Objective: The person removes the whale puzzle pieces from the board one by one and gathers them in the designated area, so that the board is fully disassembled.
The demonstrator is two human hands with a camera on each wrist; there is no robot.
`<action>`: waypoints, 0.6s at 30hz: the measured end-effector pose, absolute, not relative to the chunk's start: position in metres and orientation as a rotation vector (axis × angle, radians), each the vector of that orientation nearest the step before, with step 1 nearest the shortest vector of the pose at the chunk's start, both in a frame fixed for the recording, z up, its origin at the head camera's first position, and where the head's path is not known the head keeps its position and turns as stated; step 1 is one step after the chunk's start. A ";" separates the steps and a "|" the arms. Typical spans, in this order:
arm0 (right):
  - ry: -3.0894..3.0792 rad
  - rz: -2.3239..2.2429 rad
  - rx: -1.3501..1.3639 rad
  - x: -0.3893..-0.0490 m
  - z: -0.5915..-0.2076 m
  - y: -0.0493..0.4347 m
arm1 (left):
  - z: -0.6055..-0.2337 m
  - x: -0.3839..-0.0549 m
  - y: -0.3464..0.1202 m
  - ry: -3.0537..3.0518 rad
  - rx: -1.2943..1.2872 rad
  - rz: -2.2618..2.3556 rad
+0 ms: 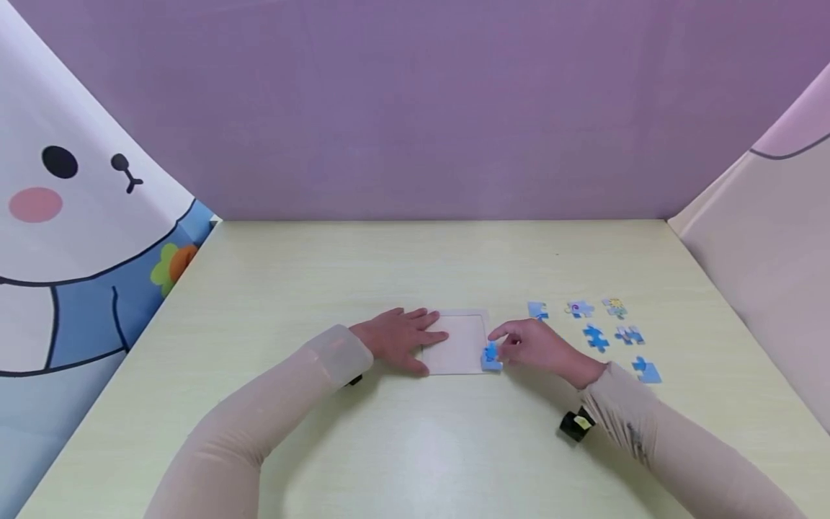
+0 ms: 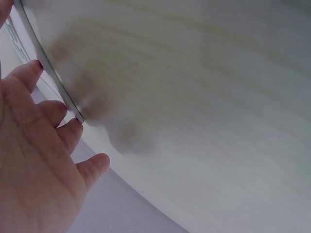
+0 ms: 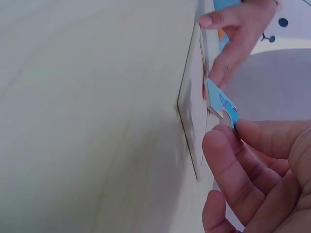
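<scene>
A pale square puzzle frame [image 1: 454,353] lies on the table between the two hands. My left hand [image 1: 398,339] rests on its left edge with fingers spread; in the left wrist view the fingertips [image 2: 73,127] touch the frame's side. My right hand [image 1: 534,346] pinches a blue jigsaw piece [image 1: 491,358] between thumb and fingers, over the frame's lower right corner. In the right wrist view that jigsaw piece [image 3: 221,103] is tilted, one edge close to the frame [image 3: 192,97].
Several loose jigsaw pieces lie to the right, among them a dark blue one [image 1: 596,337], a yellow-patterned one [image 1: 614,308] and a light blue one [image 1: 646,370]. A purple backdrop [image 1: 441,108] stands behind the table [image 1: 324,267], with a cartoon-printed cloth [image 1: 78,238] at the left.
</scene>
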State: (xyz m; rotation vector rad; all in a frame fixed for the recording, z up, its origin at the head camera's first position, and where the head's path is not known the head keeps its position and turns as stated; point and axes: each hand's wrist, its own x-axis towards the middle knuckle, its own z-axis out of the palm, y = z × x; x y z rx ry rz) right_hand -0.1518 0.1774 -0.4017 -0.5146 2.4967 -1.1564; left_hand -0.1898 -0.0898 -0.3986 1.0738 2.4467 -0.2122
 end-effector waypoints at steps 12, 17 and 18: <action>2.472 -1.137 -0.499 -0.142 -0.399 0.215 | -0.398 -0.190 -0.092 2.452 1.093 -0.183; 2.417 -1.123 -0.507 -0.142 -0.396 0.229 | -0.397 -0.190 -0.092 2.455 1.088 -0.173; 2.405 -1.127 -0.512 -0.143 -0.396 0.232 | -0.396 -0.190 -0.092 2.455 1.087 -0.173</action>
